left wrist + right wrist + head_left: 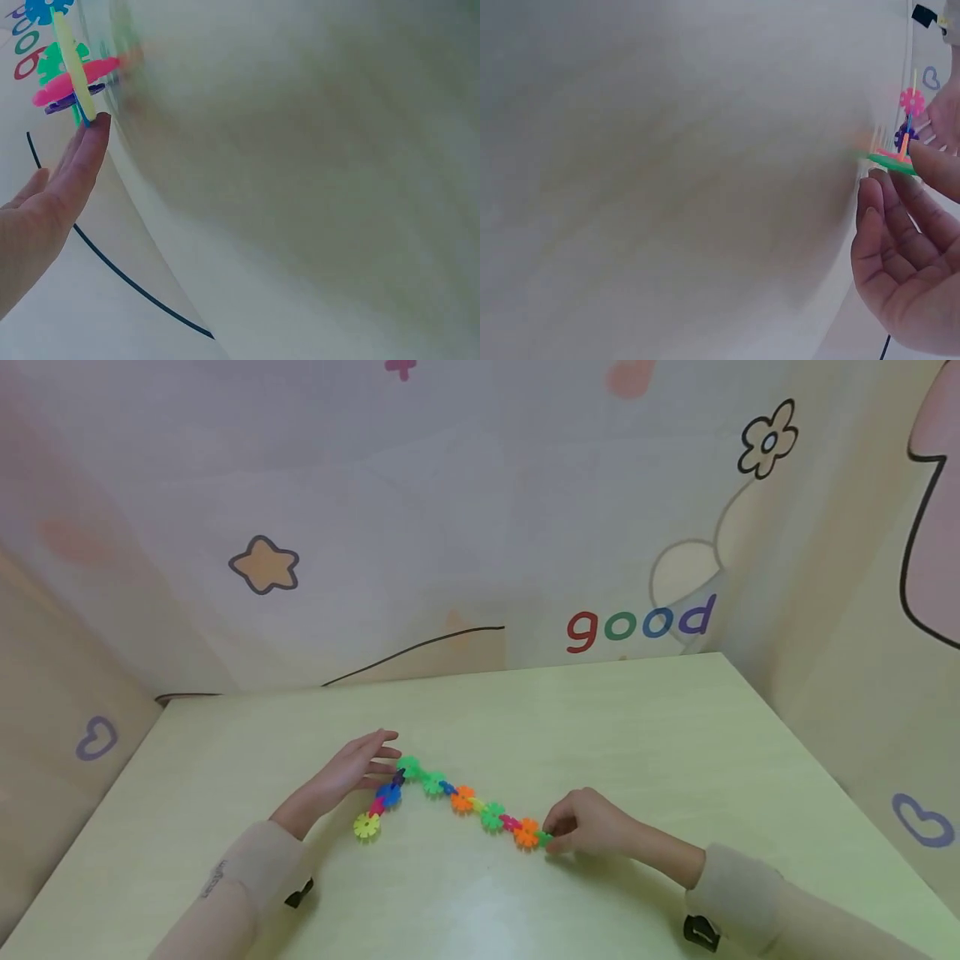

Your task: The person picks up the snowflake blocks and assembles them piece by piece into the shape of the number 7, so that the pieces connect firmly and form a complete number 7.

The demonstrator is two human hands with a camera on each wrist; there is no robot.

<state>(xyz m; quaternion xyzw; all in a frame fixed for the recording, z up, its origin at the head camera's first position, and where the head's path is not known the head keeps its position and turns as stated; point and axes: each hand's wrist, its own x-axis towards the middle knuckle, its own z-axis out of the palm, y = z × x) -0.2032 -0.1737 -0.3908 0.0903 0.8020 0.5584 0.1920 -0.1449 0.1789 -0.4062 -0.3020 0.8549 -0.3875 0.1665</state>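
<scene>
A chain of colourful notched plastic discs [492,817], slotted into one another, lies bent on the table. From a yellow disc [367,826] at the near left end it runs up to a light green disc [408,767] at the bend, then slants down to the right. My right hand [596,825] pinches the green disc [892,163] at the right end between thumb and fingers. Beside the bend is my left hand [351,774], its fingers fairly straight and fingertips right at the chain. In the left wrist view those fingertips meet the edge of a yellow disc [73,67].
The pale table [480,902] carries the chain and both forearms. A printed cloth [450,527] with a star, a flower and the word "good" hangs behind and along both sides. A black clip-like piece [701,932] shows under the right cuff.
</scene>
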